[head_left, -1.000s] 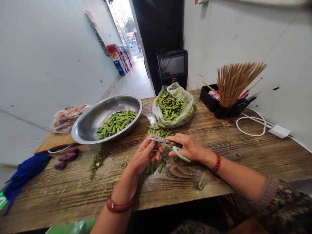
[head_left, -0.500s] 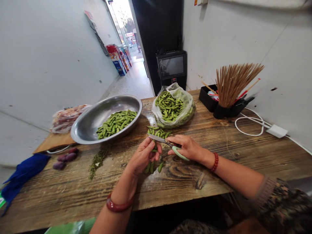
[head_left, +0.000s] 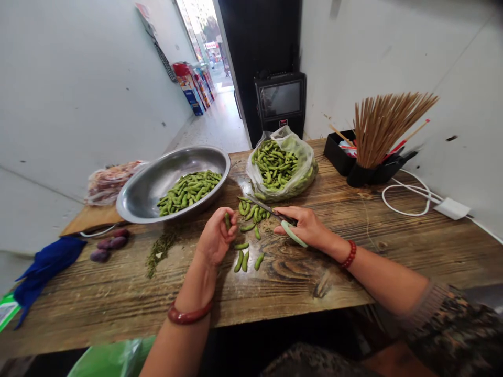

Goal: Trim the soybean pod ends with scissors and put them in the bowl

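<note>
Between the curled fingers of my left hand (head_left: 215,236) is a green edamame pod (head_left: 227,221), held above the table just in front of the steel basin (head_left: 137,196). My right hand (head_left: 304,226) grips scissors (head_left: 293,233) with pale green handles, their blades pointing left over a small pile of loose pods (head_left: 254,212). Several single pods (head_left: 245,261) lie on the wood between my hands. Trimmed pods (head_left: 190,191) are heaped in the basin. Behind the pile, a clear plastic bag (head_left: 308,170) stands open, full of pods.
Dark green trimmings (head_left: 159,251) lie left of my left hand, with purple-red bulbs (head_left: 110,243) and a blue cloth (head_left: 51,264) beyond. A bag of meat (head_left: 112,183) rests behind the basin. At right stand skewers (head_left: 381,131) in a black holder, near a white cable (head_left: 408,212).
My left hand has moved left, away from the scissors, with a pod in its fingers. The scissors now point at the loose pile, and more single pods show on the table.
</note>
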The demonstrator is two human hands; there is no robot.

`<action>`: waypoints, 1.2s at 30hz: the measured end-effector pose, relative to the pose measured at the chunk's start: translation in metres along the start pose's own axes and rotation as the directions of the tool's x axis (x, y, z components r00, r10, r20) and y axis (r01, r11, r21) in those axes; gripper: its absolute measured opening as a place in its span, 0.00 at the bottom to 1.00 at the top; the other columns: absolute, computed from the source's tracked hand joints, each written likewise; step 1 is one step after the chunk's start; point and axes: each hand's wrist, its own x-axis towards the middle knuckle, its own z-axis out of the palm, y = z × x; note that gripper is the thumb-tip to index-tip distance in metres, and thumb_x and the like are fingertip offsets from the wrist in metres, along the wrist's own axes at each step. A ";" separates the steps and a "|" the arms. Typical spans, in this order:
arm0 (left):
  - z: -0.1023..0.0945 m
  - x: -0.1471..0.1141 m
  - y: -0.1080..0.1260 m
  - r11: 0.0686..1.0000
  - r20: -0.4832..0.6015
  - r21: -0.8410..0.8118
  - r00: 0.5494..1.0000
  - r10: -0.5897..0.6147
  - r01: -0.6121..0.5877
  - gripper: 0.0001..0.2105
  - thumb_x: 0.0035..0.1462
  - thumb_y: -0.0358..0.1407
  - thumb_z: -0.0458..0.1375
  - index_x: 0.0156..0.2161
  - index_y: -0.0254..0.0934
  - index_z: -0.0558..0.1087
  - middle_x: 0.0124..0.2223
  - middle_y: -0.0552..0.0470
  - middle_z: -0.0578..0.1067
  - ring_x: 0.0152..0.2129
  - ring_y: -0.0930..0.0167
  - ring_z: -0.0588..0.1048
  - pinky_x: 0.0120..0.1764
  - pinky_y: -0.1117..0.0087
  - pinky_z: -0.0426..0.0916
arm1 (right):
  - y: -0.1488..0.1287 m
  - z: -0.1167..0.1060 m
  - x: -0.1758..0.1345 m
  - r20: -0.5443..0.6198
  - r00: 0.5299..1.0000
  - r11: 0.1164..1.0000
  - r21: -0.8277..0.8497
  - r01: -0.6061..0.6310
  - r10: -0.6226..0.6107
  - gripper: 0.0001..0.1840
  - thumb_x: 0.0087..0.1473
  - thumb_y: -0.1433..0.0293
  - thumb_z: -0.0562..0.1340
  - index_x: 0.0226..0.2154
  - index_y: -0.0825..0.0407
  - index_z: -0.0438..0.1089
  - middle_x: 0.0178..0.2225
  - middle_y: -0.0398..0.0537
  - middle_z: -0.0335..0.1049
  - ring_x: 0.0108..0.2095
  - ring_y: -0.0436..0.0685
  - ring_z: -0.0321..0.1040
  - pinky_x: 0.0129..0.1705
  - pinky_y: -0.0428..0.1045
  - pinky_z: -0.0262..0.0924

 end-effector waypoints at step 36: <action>0.016 -0.016 -0.010 0.964 0.303 0.264 0.949 -0.085 0.002 0.13 0.52 0.41 0.62 0.36 0.31 0.73 0.30 0.50 0.71 0.19 0.79 0.61 0.19 0.77 0.54 | -0.008 -0.003 -0.004 0.204 0.961 0.971 -0.109 0.214 -0.189 0.30 0.50 0.60 0.67 0.54 0.51 0.64 0.35 0.48 0.67 0.32 0.52 0.64 0.34 0.47 0.60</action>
